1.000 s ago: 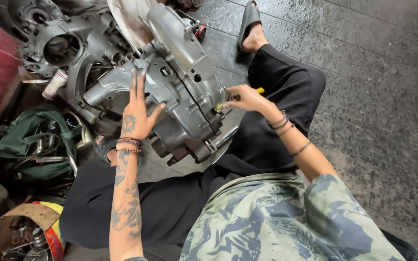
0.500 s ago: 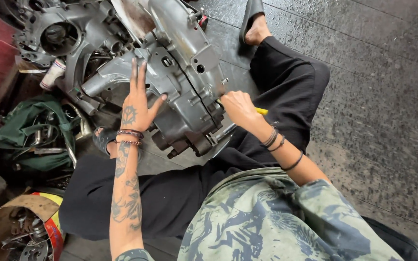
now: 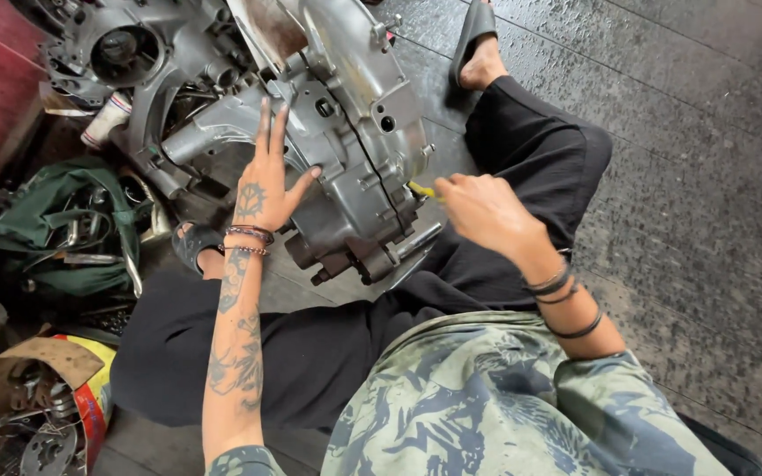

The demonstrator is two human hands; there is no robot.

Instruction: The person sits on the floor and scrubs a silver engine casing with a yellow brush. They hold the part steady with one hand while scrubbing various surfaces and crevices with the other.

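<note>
A large grey metal engine case (image 3: 346,150) stands on the floor between my legs. My left hand (image 3: 266,181) rests flat against its left side, fingers spread and pointing up. My right hand (image 3: 482,211) is closed around a yellow-handled tool (image 3: 422,189), of which only a short yellow end shows, held at the case's right edge near a protruding shaft (image 3: 416,242). The tool's tip is hidden by the hand and the case.
More engine parts (image 3: 125,53) lie behind the case at upper left. A green bag with tools (image 3: 55,225) sits to the left. A box of metal parts (image 3: 37,414) stands at lower left. Dark wet floor (image 3: 690,141) stretches to the right.
My right hand has drawn in from the case's edge, turning so its back faces me and covers most of the yellow tool. The left hand stays pressed on the case.
</note>
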